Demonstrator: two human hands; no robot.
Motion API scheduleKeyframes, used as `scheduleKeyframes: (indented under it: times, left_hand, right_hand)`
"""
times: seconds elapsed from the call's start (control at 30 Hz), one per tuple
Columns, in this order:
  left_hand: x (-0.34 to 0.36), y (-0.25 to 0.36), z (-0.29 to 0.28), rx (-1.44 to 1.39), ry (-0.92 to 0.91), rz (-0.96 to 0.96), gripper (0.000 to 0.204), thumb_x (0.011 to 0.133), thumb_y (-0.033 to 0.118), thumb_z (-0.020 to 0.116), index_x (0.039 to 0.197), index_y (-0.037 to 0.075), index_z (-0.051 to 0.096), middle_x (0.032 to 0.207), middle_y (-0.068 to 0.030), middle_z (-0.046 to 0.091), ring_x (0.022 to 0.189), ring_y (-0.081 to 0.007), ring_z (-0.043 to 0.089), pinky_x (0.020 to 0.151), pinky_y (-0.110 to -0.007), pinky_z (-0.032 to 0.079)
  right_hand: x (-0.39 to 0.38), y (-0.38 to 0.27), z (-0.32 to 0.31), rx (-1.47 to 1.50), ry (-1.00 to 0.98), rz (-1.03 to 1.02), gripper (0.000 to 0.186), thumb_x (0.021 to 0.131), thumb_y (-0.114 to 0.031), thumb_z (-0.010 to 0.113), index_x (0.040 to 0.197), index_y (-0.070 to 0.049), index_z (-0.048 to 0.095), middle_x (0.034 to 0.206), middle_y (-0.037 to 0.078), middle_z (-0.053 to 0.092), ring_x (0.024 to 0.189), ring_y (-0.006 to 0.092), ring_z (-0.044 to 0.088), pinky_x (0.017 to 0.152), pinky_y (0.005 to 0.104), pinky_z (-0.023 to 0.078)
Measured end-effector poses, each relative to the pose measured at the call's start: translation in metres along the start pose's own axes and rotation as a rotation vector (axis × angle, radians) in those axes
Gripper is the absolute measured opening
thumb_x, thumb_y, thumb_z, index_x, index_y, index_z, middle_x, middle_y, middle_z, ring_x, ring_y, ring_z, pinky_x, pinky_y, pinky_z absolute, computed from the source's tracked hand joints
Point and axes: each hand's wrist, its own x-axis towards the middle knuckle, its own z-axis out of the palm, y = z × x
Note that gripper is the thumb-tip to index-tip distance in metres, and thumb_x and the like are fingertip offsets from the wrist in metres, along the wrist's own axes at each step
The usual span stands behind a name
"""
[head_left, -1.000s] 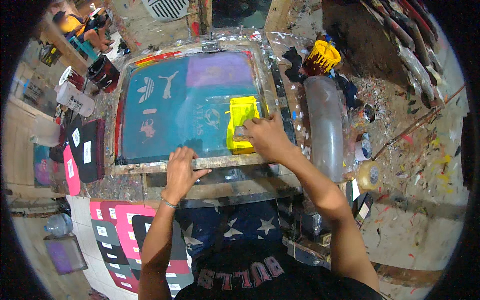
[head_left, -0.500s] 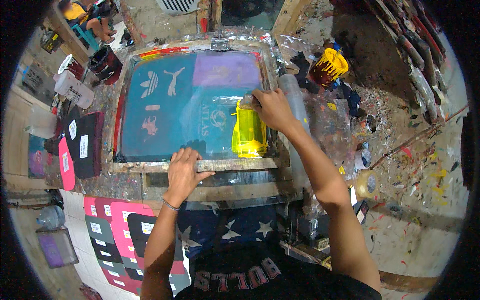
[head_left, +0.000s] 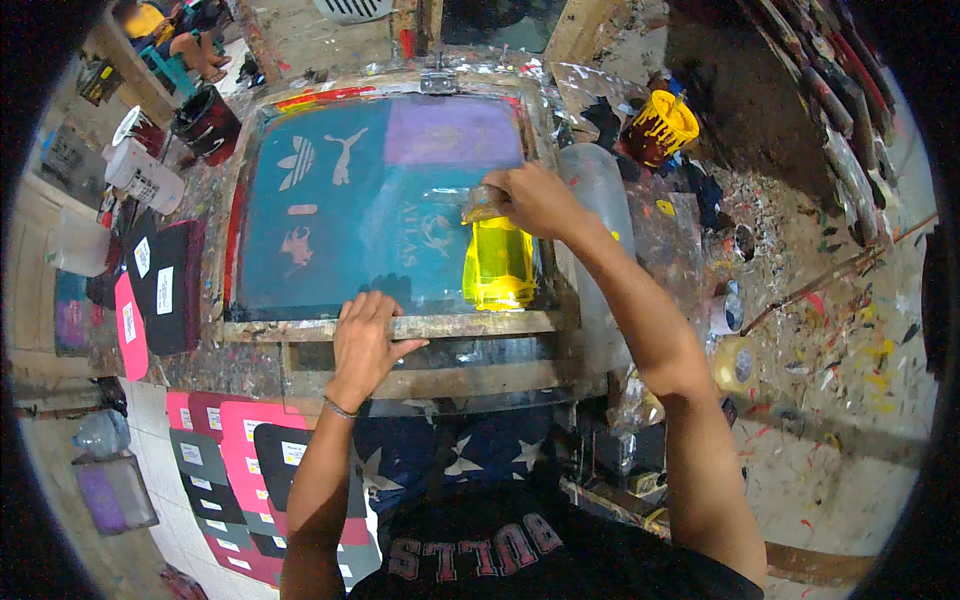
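Two bare hands: one left hand (head_left: 368, 335), one right hand (head_left: 535, 200). One squeegee (head_left: 486, 205). One wood-edged printing screen (head_left: 450, 328), bearing one patch of yellow ink (head_left: 500, 263), one purple rectangle (head_left: 450, 132) and, on its left half, four pale motifs (head_left: 296, 165). One metal hinge clamp (head_left: 437, 81). Four tubs and cups (head_left: 145, 180) at left; one yellow-dripped tub (head_left: 661, 130) at right. One tan tape roll (head_left: 735, 363). One clear bottle (head_left: 100, 432). The labelled floor panels (head_left: 236, 425) overlap, their number unclear.

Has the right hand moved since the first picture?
Yes, the right hand moved away from the near frame bar, toward the purple patch.
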Motion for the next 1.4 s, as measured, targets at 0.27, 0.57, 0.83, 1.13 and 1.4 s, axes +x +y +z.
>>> scheduleKeyframes:
  times: [0.27, 0.57, 0.83, 1.13, 1.4]
  left_hand:
    - [0.001, 0.002, -0.002, 0.025, -0.019, -0.008, 0.053, 0.065, 0.042, 0.091, 0.093, 0.007, 0.062, 0.092, -0.0093, 0.057, 0.092, -0.0303, 0.057, 0.082, -0.042, 0.045]
    - [-0.001, 0.002, -0.001, 0.002, 0.002, -0.022, 0.053, 0.063, 0.037, 0.092, 0.094, 0.005, 0.063, 0.092, -0.0100, 0.061, 0.092, -0.0325, 0.058, 0.083, -0.044, 0.045]
    - [-0.001, 0.001, -0.001, 0.020, -0.012, -0.005, 0.051, 0.066, 0.039, 0.091, 0.095, 0.006, 0.064, 0.094, -0.0094, 0.059, 0.094, -0.0311, 0.058, 0.085, -0.043, 0.045]
    - [0.001, -0.002, 0.001, 0.021, -0.012, 0.011, 0.053, 0.067, 0.042, 0.090, 0.095, 0.006, 0.064, 0.093, -0.0095, 0.058, 0.093, -0.0309, 0.057, 0.083, -0.042, 0.045]
    - [-0.003, -0.001, 0.003, 0.032, -0.019, 0.001, 0.054, 0.067, 0.043, 0.090, 0.096, 0.006, 0.064, 0.094, -0.0097, 0.058, 0.094, -0.0308, 0.057, 0.083, -0.042, 0.044]
  right_hand:
    - [-0.016, 0.026, -0.022, 0.090, -0.078, -0.160, 0.018, 0.086, -0.018, 0.071, 0.100, -0.007, 0.072, 0.096, 0.020, 0.074, 0.092, 0.0420, 0.071, 0.083, 0.0545, 0.055]
    - [-0.030, -0.006, -0.007, -0.068, 0.041, 0.292, 0.034, 0.091, -0.034, 0.073, 0.101, -0.002, 0.070, 0.092, 0.024, 0.073, 0.088, 0.0449, 0.071, 0.077, 0.0550, 0.057]
    - [-0.051, -0.042, -0.008, 0.157, 0.070, 0.477, 0.036, 0.092, -0.037, 0.072, 0.090, -0.001, 0.075, 0.086, 0.026, 0.072, 0.086, 0.0456, 0.072, 0.077, 0.0560, 0.057]
    - [-0.023, -0.009, -0.005, 0.127, 0.128, 0.221, 0.032, 0.090, -0.031, 0.076, 0.090, 0.000, 0.070, 0.084, 0.022, 0.072, 0.083, 0.0447, 0.069, 0.076, 0.0533, 0.053]
    - [-0.057, -0.031, 0.016, 0.070, 0.216, 0.106, 0.017, 0.092, -0.009, 0.063, 0.107, -0.002, 0.065, 0.092, 0.022, 0.068, 0.090, 0.0440, 0.067, 0.077, 0.0548, 0.053]
